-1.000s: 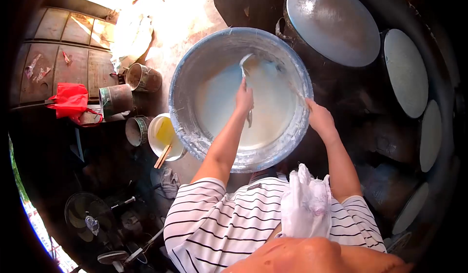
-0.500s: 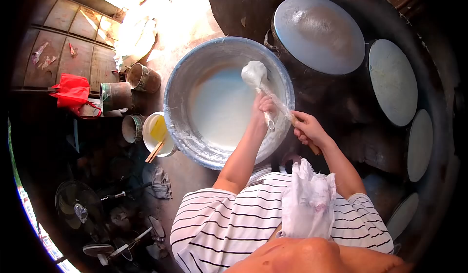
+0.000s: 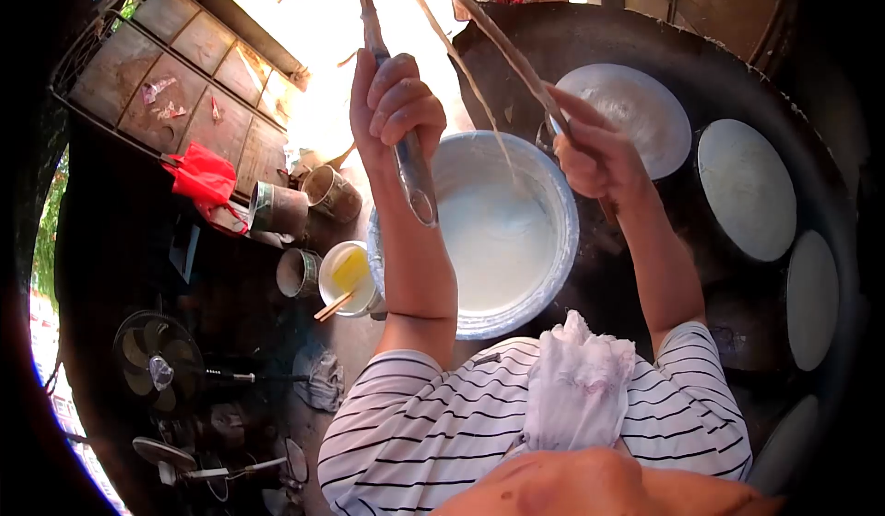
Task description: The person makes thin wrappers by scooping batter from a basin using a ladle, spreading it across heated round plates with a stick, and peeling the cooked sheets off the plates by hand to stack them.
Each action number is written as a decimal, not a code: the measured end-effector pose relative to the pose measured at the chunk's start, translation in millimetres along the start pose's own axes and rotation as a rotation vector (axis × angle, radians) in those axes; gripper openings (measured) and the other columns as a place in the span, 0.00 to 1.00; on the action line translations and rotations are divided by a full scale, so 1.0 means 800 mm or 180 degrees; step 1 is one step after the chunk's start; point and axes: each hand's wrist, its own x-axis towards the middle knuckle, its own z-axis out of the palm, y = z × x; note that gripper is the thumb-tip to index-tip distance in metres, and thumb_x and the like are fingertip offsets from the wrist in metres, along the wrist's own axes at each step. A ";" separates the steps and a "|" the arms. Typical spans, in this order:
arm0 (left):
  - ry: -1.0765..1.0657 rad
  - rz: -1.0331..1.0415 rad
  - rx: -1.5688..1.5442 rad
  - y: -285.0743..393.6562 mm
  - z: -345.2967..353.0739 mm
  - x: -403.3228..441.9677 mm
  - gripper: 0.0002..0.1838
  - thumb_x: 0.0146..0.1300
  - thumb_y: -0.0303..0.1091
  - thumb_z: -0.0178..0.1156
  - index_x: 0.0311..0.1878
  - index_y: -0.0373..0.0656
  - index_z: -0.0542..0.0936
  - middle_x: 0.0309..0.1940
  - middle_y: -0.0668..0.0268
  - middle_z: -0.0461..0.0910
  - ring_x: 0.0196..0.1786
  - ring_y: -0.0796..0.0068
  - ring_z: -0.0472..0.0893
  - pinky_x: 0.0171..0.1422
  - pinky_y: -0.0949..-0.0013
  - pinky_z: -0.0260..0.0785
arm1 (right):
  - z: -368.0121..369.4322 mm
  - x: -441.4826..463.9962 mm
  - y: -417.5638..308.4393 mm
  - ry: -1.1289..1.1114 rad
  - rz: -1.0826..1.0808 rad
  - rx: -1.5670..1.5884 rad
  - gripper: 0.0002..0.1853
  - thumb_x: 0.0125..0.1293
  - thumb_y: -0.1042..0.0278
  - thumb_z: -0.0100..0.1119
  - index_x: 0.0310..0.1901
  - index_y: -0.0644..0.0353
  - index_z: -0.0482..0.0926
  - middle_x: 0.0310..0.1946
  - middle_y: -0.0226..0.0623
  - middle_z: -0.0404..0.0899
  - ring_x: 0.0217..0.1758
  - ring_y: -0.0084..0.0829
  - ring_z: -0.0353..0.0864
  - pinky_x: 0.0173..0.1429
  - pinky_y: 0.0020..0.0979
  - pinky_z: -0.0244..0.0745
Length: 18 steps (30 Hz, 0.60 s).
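My left hand (image 3: 401,101) is closed around the metal handle of a ladle (image 3: 413,170), raised high so its bowl reaches the top edge of the view. In my right hand (image 3: 599,157) is a long wooden stick (image 3: 507,51), slanting up toward the ladle's bowl. A thin pale strand (image 3: 466,69) runs from near the bowl down over the basin. Below both hands stands a large blue-grey basin (image 3: 569,230) with milky white liquid (image 3: 502,249) inside. My left forearm hides part of its left side.
Several round, pale-topped pans (image 3: 747,189) curve along a dark stove surface (image 3: 516,32) on the right. A white bucket (image 3: 324,281) with yellow contents and wooden sticks stands left of the basin. Beyond are metal cans (image 3: 277,210), a red bag (image 3: 201,175) and a fan (image 3: 159,359).
Both hands have risen from low over the basin, carrying the ladle and stick upward. The ladle's bowl has moved from above the basin to the top edge. The camera view has shifted.
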 end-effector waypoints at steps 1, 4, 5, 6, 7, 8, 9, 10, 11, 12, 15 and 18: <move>0.0065 -0.0082 -0.0020 0.007 -0.008 -0.011 0.20 0.73 0.42 0.45 0.22 0.47 0.61 0.11 0.76 0.58 0.09 0.85 0.60 0.13 0.79 0.59 | -0.004 -0.014 0.014 0.0317 0.0059 -0.0103 0.25 0.73 0.67 0.42 0.71 0.51 0.57 0.16 0.31 0.67 0.09 0.15 0.56 0.11 0.18 0.52; 0.0748 -0.0395 -0.0442 0.032 -0.078 -0.093 0.20 0.73 0.42 0.43 0.23 0.47 0.60 0.10 0.77 0.58 0.09 0.85 0.60 0.13 0.79 0.58 | -0.031 -0.081 0.072 0.1073 0.0723 -0.0203 0.22 0.73 0.65 0.41 0.68 0.53 0.61 0.14 0.30 0.67 0.08 0.15 0.54 0.10 0.19 0.49; 0.1217 -0.0217 -0.0811 0.028 -0.104 -0.117 0.21 0.74 0.43 0.43 0.23 0.47 0.60 0.09 0.77 0.57 0.10 0.85 0.60 0.14 0.80 0.58 | -0.039 -0.100 0.094 0.1596 0.1009 -0.0208 0.21 0.73 0.65 0.41 0.66 0.54 0.63 0.15 0.30 0.66 0.08 0.16 0.53 0.11 0.18 0.50; 0.1725 -0.0046 -0.1184 0.023 -0.128 -0.142 0.21 0.74 0.44 0.42 0.23 0.47 0.60 0.09 0.77 0.57 0.10 0.85 0.60 0.15 0.80 0.57 | -0.041 -0.108 0.108 0.1853 0.1245 -0.0298 0.20 0.73 0.67 0.42 0.65 0.56 0.64 0.15 0.28 0.65 0.09 0.16 0.53 0.12 0.18 0.50; 0.1925 -0.0029 -0.1406 0.023 -0.148 -0.174 0.21 0.74 0.43 0.42 0.23 0.47 0.61 0.09 0.77 0.57 0.10 0.85 0.60 0.16 0.80 0.58 | -0.043 -0.116 0.120 0.2136 0.1441 -0.0450 0.20 0.72 0.68 0.42 0.65 0.56 0.65 0.15 0.27 0.65 0.09 0.15 0.53 0.12 0.18 0.50; 0.2087 -0.0060 -0.1605 0.028 -0.167 -0.198 0.21 0.74 0.43 0.42 0.23 0.46 0.61 0.10 0.76 0.57 0.11 0.85 0.60 0.16 0.80 0.58 | -0.044 -0.120 0.127 0.2406 0.1587 -0.0646 0.20 0.72 0.69 0.42 0.65 0.57 0.65 0.15 0.27 0.65 0.09 0.15 0.54 0.12 0.18 0.50; 0.2182 -0.0185 -0.1767 0.037 -0.177 -0.200 0.20 0.74 0.43 0.42 0.23 0.46 0.61 0.10 0.76 0.57 0.11 0.84 0.60 0.17 0.81 0.59 | -0.038 -0.124 0.125 0.2380 0.1635 -0.0742 0.20 0.71 0.70 0.42 0.64 0.57 0.65 0.15 0.27 0.64 0.09 0.15 0.54 0.12 0.18 0.50; 0.1909 -0.0327 -0.1559 0.033 -0.160 -0.201 0.21 0.74 0.42 0.41 0.23 0.46 0.61 0.10 0.75 0.58 0.11 0.85 0.60 0.16 0.81 0.60 | -0.025 -0.128 0.113 0.2377 0.1682 -0.0862 0.20 0.71 0.70 0.42 0.64 0.58 0.66 0.15 0.27 0.64 0.10 0.15 0.54 0.12 0.18 0.50; 0.1906 -0.0189 -0.1210 0.034 -0.140 -0.198 0.21 0.74 0.43 0.40 0.24 0.45 0.62 0.10 0.75 0.57 0.11 0.85 0.61 0.14 0.81 0.59 | -0.010 -0.130 0.098 0.2290 0.1644 -0.0866 0.20 0.71 0.69 0.43 0.64 0.59 0.66 0.15 0.27 0.65 0.10 0.15 0.54 0.12 0.19 0.50; 0.1929 0.0027 -0.0892 0.021 -0.093 -0.191 0.21 0.75 0.43 0.40 0.24 0.44 0.62 0.10 0.75 0.57 0.11 0.86 0.61 0.12 0.81 0.59 | 0.005 -0.130 0.079 0.2125 0.1427 -0.0922 0.21 0.70 0.69 0.44 0.64 0.60 0.66 0.14 0.28 0.65 0.09 0.15 0.55 0.12 0.18 0.51; 0.1353 -0.0068 -0.0086 0.029 -0.003 -0.152 0.23 0.75 0.44 0.40 0.24 0.42 0.62 0.12 0.76 0.57 0.09 0.88 0.61 0.08 0.83 0.57 | 0.034 -0.101 0.032 0.1483 0.0529 -0.1190 0.23 0.71 0.67 0.45 0.65 0.64 0.63 0.13 0.30 0.66 0.08 0.15 0.55 0.10 0.18 0.51; 0.0520 -0.0399 0.0258 0.041 0.032 -0.108 0.22 0.75 0.44 0.40 0.23 0.42 0.61 0.12 0.77 0.56 0.06 0.89 0.58 0.07 0.84 0.55 | 0.022 -0.067 0.022 0.0522 -0.0130 -0.0739 0.24 0.72 0.66 0.44 0.67 0.65 0.60 0.13 0.32 0.66 0.07 0.16 0.56 0.09 0.18 0.51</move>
